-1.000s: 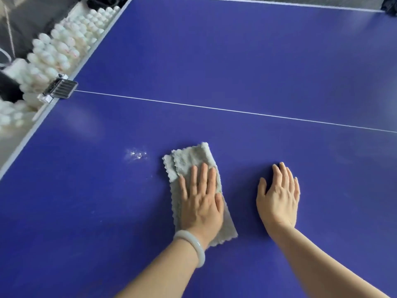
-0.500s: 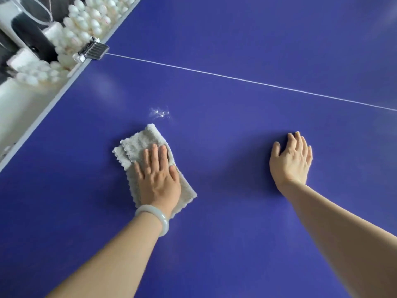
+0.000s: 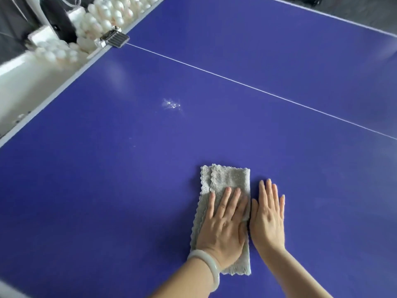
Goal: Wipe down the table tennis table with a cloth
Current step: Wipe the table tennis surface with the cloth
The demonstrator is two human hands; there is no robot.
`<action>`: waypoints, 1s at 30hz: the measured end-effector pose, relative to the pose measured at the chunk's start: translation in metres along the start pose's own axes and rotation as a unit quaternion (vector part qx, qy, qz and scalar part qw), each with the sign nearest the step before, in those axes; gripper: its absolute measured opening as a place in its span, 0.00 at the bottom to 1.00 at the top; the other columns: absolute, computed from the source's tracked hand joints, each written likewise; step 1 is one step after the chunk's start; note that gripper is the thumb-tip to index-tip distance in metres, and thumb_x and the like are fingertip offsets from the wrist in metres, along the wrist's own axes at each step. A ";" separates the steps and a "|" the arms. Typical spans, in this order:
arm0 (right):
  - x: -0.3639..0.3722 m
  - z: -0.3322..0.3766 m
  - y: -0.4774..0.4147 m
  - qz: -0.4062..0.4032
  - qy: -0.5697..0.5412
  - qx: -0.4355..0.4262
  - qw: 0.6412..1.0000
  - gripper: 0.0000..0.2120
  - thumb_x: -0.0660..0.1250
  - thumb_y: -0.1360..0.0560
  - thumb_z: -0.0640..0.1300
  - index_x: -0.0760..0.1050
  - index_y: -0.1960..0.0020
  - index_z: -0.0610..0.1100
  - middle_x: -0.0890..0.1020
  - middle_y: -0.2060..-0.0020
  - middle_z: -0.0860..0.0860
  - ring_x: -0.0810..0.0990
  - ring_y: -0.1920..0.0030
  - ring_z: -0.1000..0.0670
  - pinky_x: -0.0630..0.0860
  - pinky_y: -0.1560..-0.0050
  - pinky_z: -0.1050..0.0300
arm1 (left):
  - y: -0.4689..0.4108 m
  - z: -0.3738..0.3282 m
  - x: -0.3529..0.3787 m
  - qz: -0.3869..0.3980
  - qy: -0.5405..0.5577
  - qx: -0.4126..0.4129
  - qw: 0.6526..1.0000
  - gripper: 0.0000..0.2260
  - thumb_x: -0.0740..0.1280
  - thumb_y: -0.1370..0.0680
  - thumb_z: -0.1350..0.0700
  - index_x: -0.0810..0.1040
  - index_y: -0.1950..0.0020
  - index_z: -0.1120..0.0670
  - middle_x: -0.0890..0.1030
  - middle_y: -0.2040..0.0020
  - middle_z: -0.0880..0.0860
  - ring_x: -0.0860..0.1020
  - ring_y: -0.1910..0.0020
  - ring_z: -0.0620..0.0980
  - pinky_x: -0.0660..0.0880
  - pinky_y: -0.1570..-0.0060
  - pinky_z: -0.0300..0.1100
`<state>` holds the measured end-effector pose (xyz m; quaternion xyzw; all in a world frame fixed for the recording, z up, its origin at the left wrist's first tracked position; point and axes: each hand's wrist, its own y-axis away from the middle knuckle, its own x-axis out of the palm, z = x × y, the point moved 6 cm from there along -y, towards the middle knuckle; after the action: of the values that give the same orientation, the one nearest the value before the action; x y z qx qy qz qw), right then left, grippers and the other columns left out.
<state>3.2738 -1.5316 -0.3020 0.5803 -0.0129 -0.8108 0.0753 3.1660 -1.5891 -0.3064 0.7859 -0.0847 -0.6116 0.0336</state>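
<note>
I am pressing the left hand [image 3: 223, 229] flat, fingers straight, on the folded cloth [image 3: 228, 179] lying on the table's [image 3: 96, 201] near half. The right hand [image 3: 268, 218] is resting flat beside it, holding nothing. Unpinched, the cloth may be bunching and missing the white specks [image 3: 171, 104] beyond. Farthest, the side tray [image 3: 21, 87] is holding white balls [image 3: 111, 11].

The broad, flat, violet-blue desk [image 3: 107, 190] has a pale grey border [image 3: 53, 100] along its edge. A folded, fluffy grey cloth [image 3: 227, 179] with scalloped hems lies flat on it. The left hand [image 3: 223, 229] lies flat on the cloth's near half, and just right of the cloth the right hand [image 3: 268, 220] rests flat on bare surface. Beyond the cloth to the left sits a patch of whitish specks [image 3: 171, 104]. Farther beyond the cloth, a thin white line [image 3: 257, 90] crosses the desk from a ridged metal clamp [image 3: 113, 39] on the edge.
</note>
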 end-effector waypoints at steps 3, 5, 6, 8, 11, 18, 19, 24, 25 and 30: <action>0.004 -0.004 0.014 -0.015 0.021 -0.009 1.000 0.29 0.41 0.19 0.48 0.51 0.20 0.41 0.49 0.20 0.49 0.43 0.20 0.53 0.36 0.21 0.54 | 0.000 0.000 0.003 -0.018 0.001 0.003 1.000 0.27 0.47 0.17 0.48 0.48 0.19 0.53 0.45 0.19 0.52 0.40 0.21 0.53 0.43 0.26 0.60; 0.005 -0.002 0.012 -0.015 0.034 -0.012 0.999 0.30 0.42 0.19 0.49 0.52 0.20 0.41 0.51 0.20 0.48 0.44 0.20 0.53 0.37 0.21 0.53 | 0.001 0.002 -0.001 -0.034 0.013 0.009 0.999 0.26 0.47 0.17 0.48 0.49 0.19 0.52 0.45 0.19 0.50 0.40 0.21 0.51 0.44 0.25 0.59; 0.005 -0.001 0.012 -0.016 0.038 -0.014 0.999 0.30 0.43 0.19 0.49 0.53 0.20 0.40 0.52 0.20 0.48 0.45 0.20 0.52 0.37 0.21 0.53 | 0.005 0.005 -0.003 -0.043 0.018 0.010 0.999 0.25 0.49 0.17 0.49 0.52 0.19 0.51 0.48 0.19 0.50 0.43 0.20 0.51 0.48 0.24 0.58; 0.006 -0.002 0.010 -0.023 0.049 -0.021 0.998 0.29 0.46 0.19 0.49 0.55 0.20 0.40 0.54 0.20 0.47 0.48 0.20 0.50 0.40 0.21 0.51 | 0.020 0.019 -0.006 -0.051 0.030 0.007 0.998 0.25 0.52 0.17 0.49 0.56 0.20 0.50 0.52 0.19 0.48 0.49 0.20 0.50 0.55 0.25 0.58; 0.008 -0.003 0.011 -0.026 0.057 -0.017 0.998 0.27 0.52 0.17 0.48 0.55 0.20 0.41 0.54 0.20 0.48 0.48 0.20 0.50 0.41 0.21 0.50 | 0.048 0.078 -0.017 -0.053 0.009 -0.023 0.998 0.25 0.50 0.18 0.49 0.55 0.20 0.49 0.53 0.19 0.47 0.50 0.21 0.49 0.56 0.25 0.57; 0.010 0.000 0.011 -0.035 0.079 -0.025 0.996 0.30 0.53 0.18 0.51 0.54 0.20 0.39 0.55 0.20 0.45 0.48 0.20 0.47 0.37 0.21 0.50 | 0.086 0.212 -0.044 -0.110 -0.010 -0.406 0.907 0.25 0.48 0.17 0.49 0.51 0.19 0.52 0.49 0.19 0.52 0.48 0.20 0.54 0.47 0.24 0.59; 0.011 0.000 0.013 -0.033 0.081 -0.028 0.996 0.30 0.53 0.18 0.52 0.54 0.20 0.39 0.55 0.20 0.45 0.48 0.20 0.46 0.38 0.21 0.49 | 0.089 0.190 -0.039 -0.117 -0.010 -0.411 0.904 0.25 0.47 0.17 0.49 0.51 0.19 0.53 0.50 0.19 0.53 0.48 0.20 0.55 0.47 0.24 0.59; 0.013 0.001 0.012 -0.002 0.124 -0.036 0.992 0.34 0.50 0.18 0.57 0.49 0.20 0.37 0.51 0.20 0.42 0.45 0.20 0.44 0.37 0.22 0.45 | 0.088 0.026 0.005 -0.103 0.010 -0.186 0.977 0.27 0.53 0.18 0.49 0.54 0.20 0.54 0.52 0.19 0.54 0.49 0.21 0.57 0.52 0.26 0.63; 0.014 0.001 0.012 0.010 0.136 -0.043 0.990 0.36 0.49 0.19 0.58 0.47 0.20 0.37 0.49 0.20 0.41 0.43 0.20 0.43 0.36 0.22 0.44 | 0.093 0.003 0.012 -0.089 0.013 -0.135 0.987 0.27 0.54 0.19 0.48 0.56 0.20 0.54 0.52 0.19 0.54 0.49 0.20 0.56 0.53 0.27 0.63; 0.017 0.001 0.012 0.034 0.158 -0.055 0.985 0.38 0.45 0.20 0.61 0.44 0.20 0.37 0.45 0.20 0.39 0.39 0.20 0.40 0.35 0.23 0.40 | 0.128 0.048 0.005 -0.069 -0.033 -0.020 0.997 0.25 0.52 0.18 0.48 0.57 0.20 0.49 0.53 0.19 0.49 0.51 0.21 0.50 0.57 0.26 0.58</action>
<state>3.2692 -1.5461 -0.3163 0.6951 0.0242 -0.7056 0.1357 3.1093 -1.7134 -0.3032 0.7682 -0.0190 -0.6400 0.0041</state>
